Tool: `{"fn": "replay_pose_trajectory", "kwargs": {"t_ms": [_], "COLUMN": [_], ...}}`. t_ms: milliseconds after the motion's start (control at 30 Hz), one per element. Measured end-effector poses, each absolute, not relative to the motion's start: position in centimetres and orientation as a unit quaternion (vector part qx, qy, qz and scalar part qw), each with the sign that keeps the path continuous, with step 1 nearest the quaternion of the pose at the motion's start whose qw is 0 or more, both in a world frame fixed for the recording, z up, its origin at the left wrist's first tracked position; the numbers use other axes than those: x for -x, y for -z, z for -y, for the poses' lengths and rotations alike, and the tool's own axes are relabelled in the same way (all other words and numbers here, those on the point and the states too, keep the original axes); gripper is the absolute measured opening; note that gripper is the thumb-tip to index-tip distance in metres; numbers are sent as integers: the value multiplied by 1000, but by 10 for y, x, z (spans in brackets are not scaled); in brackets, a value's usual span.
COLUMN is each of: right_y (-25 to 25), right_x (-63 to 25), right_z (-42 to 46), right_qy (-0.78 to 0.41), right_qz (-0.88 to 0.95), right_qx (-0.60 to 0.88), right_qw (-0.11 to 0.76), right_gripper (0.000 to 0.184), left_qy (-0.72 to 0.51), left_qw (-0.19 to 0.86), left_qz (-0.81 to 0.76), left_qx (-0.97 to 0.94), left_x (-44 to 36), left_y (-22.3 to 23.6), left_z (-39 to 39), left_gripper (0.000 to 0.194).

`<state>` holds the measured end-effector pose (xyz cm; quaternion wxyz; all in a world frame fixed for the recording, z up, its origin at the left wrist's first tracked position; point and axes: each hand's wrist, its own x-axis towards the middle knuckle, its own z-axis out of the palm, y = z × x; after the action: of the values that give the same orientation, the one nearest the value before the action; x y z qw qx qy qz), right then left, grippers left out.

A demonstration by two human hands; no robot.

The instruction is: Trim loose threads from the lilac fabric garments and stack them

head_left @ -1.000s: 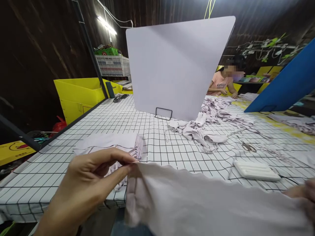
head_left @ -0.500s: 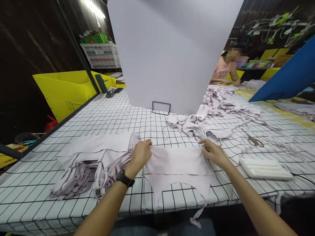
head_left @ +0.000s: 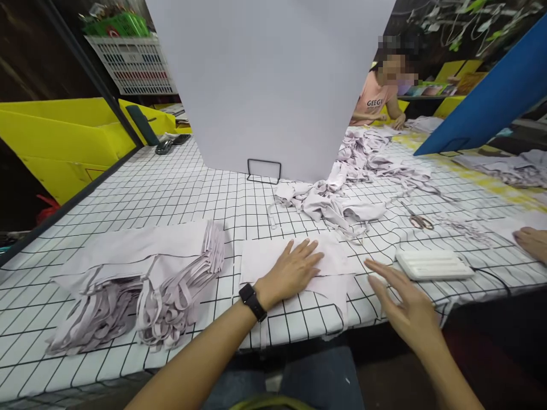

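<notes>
A pale lilac fabric piece (head_left: 265, 259) lies flat near the front edge of the checked table (head_left: 179, 199). My left hand (head_left: 290, 272), with a black watch on its wrist, rests flat on it, fingers spread. My right hand (head_left: 405, 304) hovers open just right of the piece, over the table's edge, holding nothing. To the left lies a stack of like fabric pieces (head_left: 141, 279) with straps hanging toward me.
A white upright board (head_left: 265, 80) stands mid-table. A heap of loose lilac fabric (head_left: 342, 199) lies behind the piece. Scissors (head_left: 417, 219) and a white ribbed block (head_left: 433, 265) sit right. Another person's hand (head_left: 532, 242) shows at far right. A yellow bin (head_left: 60, 136) stands left.
The fabric went from held up in both hands to laid flat on the table. My left hand now presses on it; my right hand has let go and drawn back to the right.
</notes>
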<state>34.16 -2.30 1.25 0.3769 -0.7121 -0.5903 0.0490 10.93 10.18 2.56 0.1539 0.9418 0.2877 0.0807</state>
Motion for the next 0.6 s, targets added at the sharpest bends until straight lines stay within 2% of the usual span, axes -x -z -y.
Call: {"fn": "replay_pose_trajectory", "kwargs": {"t_ms": [67,133,233,333,467,600], "right_y": [-11,-2,18,30,27,16], "right_x": [-337,-328,-308,-290,-277,-274], "right_z": [55,79,92,87,85,99], "right_qy": [-108,-219,-360,-407,-442,-457], "right_qz": [508,453,415,407,416,415], "right_qx": [758,781,738,691,659,648], "right_qw": [394,370,392,437,445,446], "right_gripper": [36,41,49,52,52,49], "left_qy": [-74,-66,-51,-46,-46,-49], "left_qw": [164,169,166,141,122,122], "left_qz": [-261,-236,-224,-233,-240,-232], "left_qx": [-948,-955,-959,-961,-962,-964], "left_x": [-123,-136,-153,-161,-161,-160], "left_y": [-25,-24,-17,-9,-3,-3], "left_z": [-102,-102,-97,-90,-85,-86], "left_gripper": [47,49,53,60,65,80]}}
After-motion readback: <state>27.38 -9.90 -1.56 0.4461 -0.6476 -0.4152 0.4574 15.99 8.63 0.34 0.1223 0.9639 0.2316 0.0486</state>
